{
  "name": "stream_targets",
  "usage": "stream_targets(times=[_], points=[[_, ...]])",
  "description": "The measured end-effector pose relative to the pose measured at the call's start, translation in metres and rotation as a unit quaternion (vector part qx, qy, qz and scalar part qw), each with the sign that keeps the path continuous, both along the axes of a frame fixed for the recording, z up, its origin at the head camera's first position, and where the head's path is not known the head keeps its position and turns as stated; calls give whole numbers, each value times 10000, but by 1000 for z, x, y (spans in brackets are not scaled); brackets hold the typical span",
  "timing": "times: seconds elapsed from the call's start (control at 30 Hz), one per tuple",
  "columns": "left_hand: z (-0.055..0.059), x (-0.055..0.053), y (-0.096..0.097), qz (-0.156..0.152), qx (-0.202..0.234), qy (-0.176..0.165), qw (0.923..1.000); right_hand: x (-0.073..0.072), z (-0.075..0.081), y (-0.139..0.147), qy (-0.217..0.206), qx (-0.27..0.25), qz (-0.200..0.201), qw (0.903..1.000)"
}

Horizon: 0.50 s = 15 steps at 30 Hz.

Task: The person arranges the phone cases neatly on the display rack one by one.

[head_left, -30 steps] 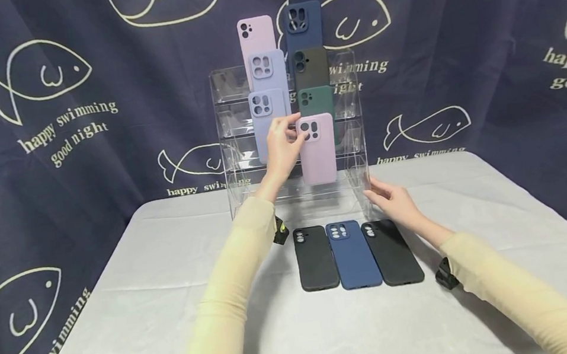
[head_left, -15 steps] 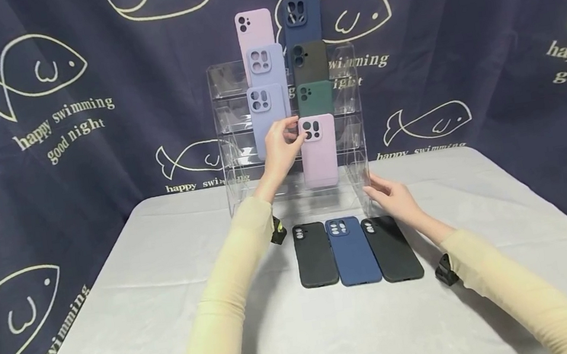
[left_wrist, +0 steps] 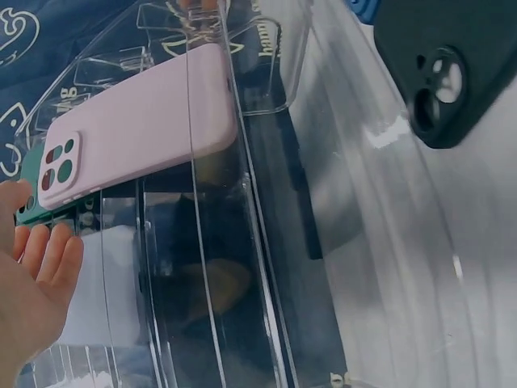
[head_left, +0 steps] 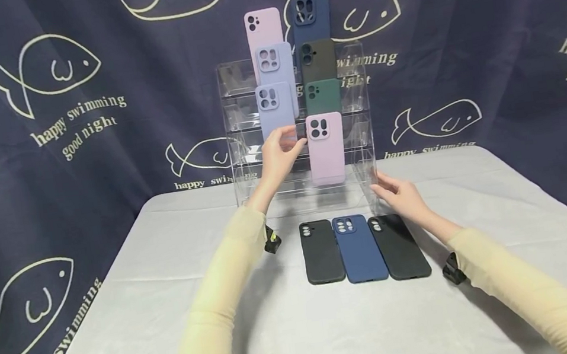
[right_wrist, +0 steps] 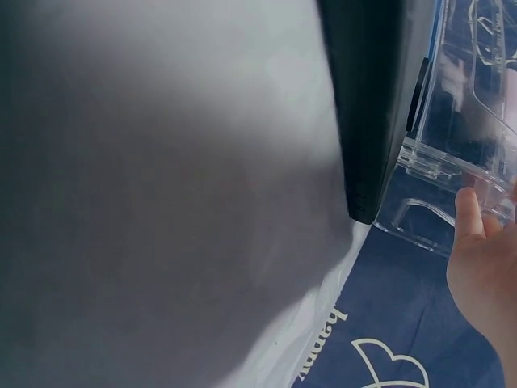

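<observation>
A pink phone case [head_left: 327, 156] leans upright in the lowest occupied tier of a clear stepped display stand [head_left: 250, 172], below a green case [head_left: 323, 97]. My left hand [head_left: 280, 152] is just left of the pink case, thumb and fingers apart and nothing between them. In the left wrist view, the fingers [left_wrist: 55, 257] are beside the camera end of the pink case [left_wrist: 149, 125]. My right hand [head_left: 401, 197] holds the right side edge of the stand. In the right wrist view, the right hand [right_wrist: 485, 275] is partly cut off at the clear panel.
Higher tiers hold pink [head_left: 265, 36], lavender [head_left: 276, 73], navy [head_left: 314, 23] and dark olive [head_left: 319, 61] cases. On the white-covered table [head_left: 201, 331], a black case [head_left: 322, 255], a blue case [head_left: 363, 253] and another black case [head_left: 403, 251] lie before the stand.
My left hand has let go of the pink case and drawn slightly left and down from it. The pink case stays in the stand. My right hand keeps its place at the stand's edge.
</observation>
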<state>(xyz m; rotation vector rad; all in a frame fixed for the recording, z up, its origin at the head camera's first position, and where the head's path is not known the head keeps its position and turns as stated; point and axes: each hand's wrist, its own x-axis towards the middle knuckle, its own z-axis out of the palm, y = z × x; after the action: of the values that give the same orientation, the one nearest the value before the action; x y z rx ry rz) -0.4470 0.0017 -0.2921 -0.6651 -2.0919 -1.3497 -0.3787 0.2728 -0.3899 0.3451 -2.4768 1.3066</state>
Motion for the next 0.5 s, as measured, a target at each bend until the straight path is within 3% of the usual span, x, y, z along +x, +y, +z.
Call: stream_targets(times=[0.2,0.5], points=[[-12,7,-11,-45,44,-55,10000,1,1,-1,-11,-74,94,9999],[-34,20,-26,-252,242,-700,9969,-3,-3,2,141,71,8,9999]])
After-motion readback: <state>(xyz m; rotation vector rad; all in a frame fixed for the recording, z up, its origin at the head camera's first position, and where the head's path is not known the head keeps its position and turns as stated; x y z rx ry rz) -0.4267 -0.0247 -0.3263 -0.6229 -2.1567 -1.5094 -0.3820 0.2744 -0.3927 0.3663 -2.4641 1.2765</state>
